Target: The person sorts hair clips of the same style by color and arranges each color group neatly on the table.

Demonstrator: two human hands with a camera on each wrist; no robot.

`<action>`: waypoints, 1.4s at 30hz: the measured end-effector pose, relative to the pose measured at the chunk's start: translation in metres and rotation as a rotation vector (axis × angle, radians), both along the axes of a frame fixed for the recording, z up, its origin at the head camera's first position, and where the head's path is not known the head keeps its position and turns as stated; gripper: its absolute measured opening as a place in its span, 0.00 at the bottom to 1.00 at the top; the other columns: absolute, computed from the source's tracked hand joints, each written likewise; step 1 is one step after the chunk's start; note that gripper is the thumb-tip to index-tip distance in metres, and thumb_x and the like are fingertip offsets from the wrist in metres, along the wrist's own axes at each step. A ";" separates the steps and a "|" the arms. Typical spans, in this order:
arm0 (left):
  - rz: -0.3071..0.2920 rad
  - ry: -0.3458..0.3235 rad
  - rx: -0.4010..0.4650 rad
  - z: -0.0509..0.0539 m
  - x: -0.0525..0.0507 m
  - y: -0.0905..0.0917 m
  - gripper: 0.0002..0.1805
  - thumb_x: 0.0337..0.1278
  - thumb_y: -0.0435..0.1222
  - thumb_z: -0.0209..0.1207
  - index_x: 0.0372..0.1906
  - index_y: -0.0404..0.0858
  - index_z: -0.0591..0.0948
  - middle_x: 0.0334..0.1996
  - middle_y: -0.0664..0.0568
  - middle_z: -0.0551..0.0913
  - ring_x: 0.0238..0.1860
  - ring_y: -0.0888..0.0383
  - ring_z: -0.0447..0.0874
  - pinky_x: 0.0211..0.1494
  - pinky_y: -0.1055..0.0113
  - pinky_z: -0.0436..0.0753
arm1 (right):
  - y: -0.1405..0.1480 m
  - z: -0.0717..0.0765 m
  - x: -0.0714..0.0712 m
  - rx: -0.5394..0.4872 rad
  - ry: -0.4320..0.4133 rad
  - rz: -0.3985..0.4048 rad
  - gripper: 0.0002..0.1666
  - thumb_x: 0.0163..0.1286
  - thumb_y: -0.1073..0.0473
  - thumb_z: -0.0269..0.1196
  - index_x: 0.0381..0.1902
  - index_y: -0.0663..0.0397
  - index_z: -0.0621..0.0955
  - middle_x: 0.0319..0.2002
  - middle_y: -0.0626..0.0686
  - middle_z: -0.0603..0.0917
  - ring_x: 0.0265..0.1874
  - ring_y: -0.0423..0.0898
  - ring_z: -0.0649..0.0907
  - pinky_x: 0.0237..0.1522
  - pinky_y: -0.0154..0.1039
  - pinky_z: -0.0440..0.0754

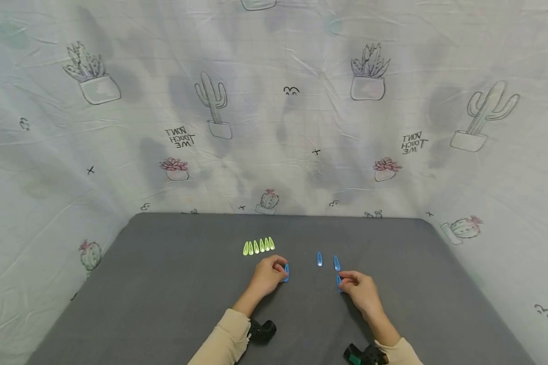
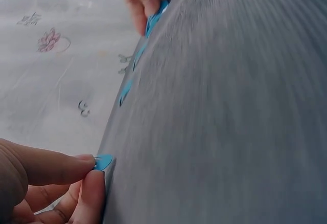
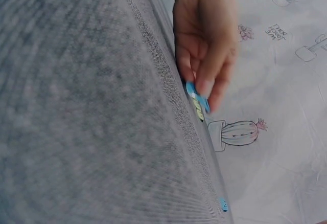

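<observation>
My left hand (image 1: 266, 276) pinches a blue snap hair clip (image 1: 286, 272) between thumb and fingers, low over the dark grey table. The left wrist view shows the tip of that clip (image 2: 103, 161) sticking out past my thumb. To the right, my right hand (image 1: 362, 291) has its thumb and fingertips on another blue hair clip (image 1: 339, 283), pinching its side. Two more blue clips lie nearby: one (image 1: 337, 263) just beyond the right hand, the other (image 1: 319, 259) between the hands. In the right wrist view, the left hand (image 3: 207, 35) and its clip show at the top.
Several yellow-green hair clips (image 1: 256, 247) lie in a slanting row beyond the left hand. The grey table (image 1: 164, 284) ends at a pale curtain (image 1: 274, 126) printed with potted cacti, which surrounds its back and sides. Black devices (image 1: 262, 332) sit at both wrists.
</observation>
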State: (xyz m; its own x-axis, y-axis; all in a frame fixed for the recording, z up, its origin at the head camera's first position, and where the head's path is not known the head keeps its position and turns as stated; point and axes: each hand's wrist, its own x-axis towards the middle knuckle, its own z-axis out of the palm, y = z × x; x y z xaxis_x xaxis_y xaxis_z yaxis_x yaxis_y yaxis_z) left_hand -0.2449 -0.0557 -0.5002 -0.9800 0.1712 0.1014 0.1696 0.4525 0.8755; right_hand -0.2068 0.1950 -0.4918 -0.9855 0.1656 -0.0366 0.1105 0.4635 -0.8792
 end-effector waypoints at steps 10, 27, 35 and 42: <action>0.086 0.014 -0.016 0.005 0.002 -0.051 0.14 0.51 0.25 0.62 0.45 0.32 0.81 0.24 0.50 0.79 0.23 0.62 0.77 0.25 0.69 0.76 | 0.000 0.000 -0.001 -0.004 0.006 0.000 0.16 0.55 0.72 0.62 0.44 0.68 0.83 0.29 0.53 0.82 0.27 0.40 0.77 0.27 0.30 0.75; 0.257 0.070 -0.171 0.008 -0.002 -0.087 0.15 0.47 0.26 0.63 0.44 0.30 0.82 0.24 0.51 0.80 0.24 0.62 0.76 0.28 0.68 0.74 | -0.001 0.002 0.001 -0.003 0.005 0.008 0.15 0.56 0.73 0.62 0.44 0.69 0.82 0.30 0.55 0.82 0.27 0.40 0.77 0.27 0.30 0.75; 0.262 0.084 -0.215 0.009 -0.004 -0.087 0.12 0.49 0.27 0.63 0.42 0.29 0.84 0.25 0.50 0.82 0.26 0.60 0.78 0.31 0.66 0.77 | -0.001 0.002 0.000 -0.015 0.005 0.008 0.15 0.56 0.73 0.62 0.44 0.69 0.82 0.30 0.54 0.82 0.27 0.40 0.77 0.27 0.30 0.75; 0.276 0.127 -0.208 0.001 -0.005 -0.088 0.09 0.52 0.29 0.64 0.40 0.32 0.85 0.28 0.50 0.80 0.30 0.58 0.77 0.34 0.65 0.78 | 0.000 0.002 -0.001 -0.013 0.011 0.002 0.17 0.56 0.73 0.62 0.46 0.69 0.82 0.31 0.56 0.82 0.27 0.40 0.76 0.27 0.29 0.74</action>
